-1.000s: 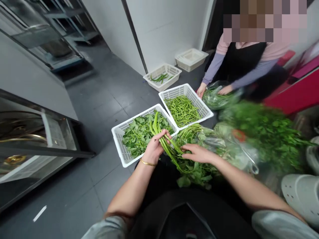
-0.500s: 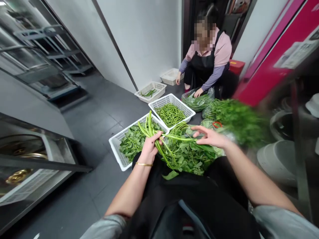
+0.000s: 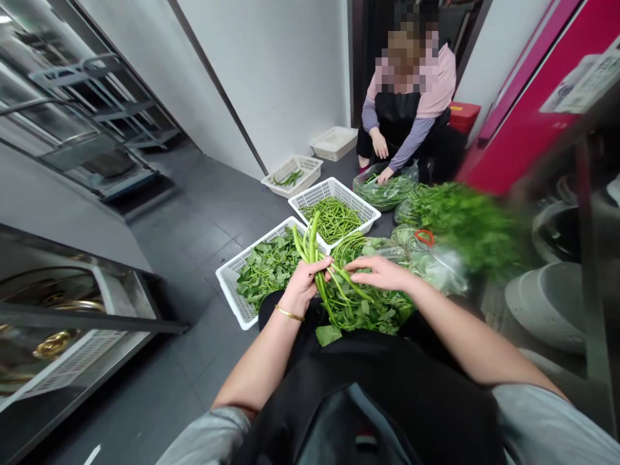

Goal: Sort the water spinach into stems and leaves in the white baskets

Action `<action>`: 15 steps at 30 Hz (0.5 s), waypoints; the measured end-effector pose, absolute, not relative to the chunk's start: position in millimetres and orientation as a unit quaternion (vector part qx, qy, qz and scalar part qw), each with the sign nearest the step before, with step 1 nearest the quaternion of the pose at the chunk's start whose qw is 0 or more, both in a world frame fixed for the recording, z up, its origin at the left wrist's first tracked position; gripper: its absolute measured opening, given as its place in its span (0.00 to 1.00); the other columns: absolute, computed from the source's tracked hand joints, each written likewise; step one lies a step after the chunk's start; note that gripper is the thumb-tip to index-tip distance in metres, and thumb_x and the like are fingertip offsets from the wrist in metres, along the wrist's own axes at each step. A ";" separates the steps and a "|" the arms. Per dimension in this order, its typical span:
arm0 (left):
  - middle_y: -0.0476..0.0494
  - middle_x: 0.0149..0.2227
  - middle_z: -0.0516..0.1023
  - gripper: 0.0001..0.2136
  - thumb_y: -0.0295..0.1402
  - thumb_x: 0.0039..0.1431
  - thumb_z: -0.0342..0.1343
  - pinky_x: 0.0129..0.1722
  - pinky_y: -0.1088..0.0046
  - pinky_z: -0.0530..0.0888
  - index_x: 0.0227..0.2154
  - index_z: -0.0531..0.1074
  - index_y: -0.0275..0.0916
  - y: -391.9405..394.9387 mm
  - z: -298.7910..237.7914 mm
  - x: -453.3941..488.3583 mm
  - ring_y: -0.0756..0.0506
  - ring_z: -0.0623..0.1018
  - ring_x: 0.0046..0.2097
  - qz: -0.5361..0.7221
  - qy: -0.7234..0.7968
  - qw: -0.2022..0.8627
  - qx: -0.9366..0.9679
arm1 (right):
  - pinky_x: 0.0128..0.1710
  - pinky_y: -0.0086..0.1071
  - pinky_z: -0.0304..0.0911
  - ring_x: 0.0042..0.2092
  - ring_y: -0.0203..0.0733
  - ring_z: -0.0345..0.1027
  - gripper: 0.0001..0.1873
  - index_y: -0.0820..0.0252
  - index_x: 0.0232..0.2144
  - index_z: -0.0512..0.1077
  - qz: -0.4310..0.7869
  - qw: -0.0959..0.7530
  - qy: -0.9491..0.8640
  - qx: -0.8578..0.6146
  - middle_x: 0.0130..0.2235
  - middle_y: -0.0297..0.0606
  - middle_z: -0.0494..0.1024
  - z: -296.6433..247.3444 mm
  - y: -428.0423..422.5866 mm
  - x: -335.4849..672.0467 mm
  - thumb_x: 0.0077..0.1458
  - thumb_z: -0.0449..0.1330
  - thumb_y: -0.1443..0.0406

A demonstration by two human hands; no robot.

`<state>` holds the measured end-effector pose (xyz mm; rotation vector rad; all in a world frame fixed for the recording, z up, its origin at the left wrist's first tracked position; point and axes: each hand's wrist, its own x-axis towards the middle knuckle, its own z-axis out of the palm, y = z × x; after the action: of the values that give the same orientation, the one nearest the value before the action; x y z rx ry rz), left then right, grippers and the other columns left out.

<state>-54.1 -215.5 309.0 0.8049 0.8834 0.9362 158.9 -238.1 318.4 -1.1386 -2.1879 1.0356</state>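
Note:
My left hand point(image 3: 306, 284), with a gold bangle on the wrist, is closed around a bunch of long green stems point(image 3: 310, 242) that stick up past the fingers. The leafy ends point(image 3: 361, 309) of the bunch hang down over my lap. Just to the right, my right hand point(image 3: 378, 272) pinches one stem of the bunch between its fingertips. In front of my hands a white basket point(image 3: 231, 287) on the floor holds loose green leaves. A second white basket point(image 3: 358, 202) behind it holds thin green stalks.
A person in a pink top and black apron squats opposite, a hand in a clear bag of greens point(image 3: 387, 192). More bagged greens point(image 3: 455, 223) lie at right. Two more white baskets point(image 3: 293, 174) stand by the wall. A steel rack is at left, grey tubs point(image 3: 552, 303) at right.
My right hand came back in from the right to the bunch, touching a stem beside my left hand. The view shifted upward over the past second, bringing the other person fully into sight.

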 end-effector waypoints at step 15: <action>0.48 0.15 0.70 0.09 0.28 0.39 0.67 0.14 0.80 0.62 0.18 0.72 0.31 -204.9 320.4 -71.9 0.55 0.66 0.15 0.308 0.429 0.711 0.465 | 0.35 0.34 0.60 0.38 0.44 0.68 0.15 0.62 0.37 0.75 0.023 0.167 -0.797 -0.581 0.37 0.45 0.77 318.0 -200.4 158.8 0.61 0.47 0.68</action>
<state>-71.9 -204.9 320.4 1.0321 0.9508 0.6835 158.8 -200.4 318.0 -1.6523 -2.2673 0.0656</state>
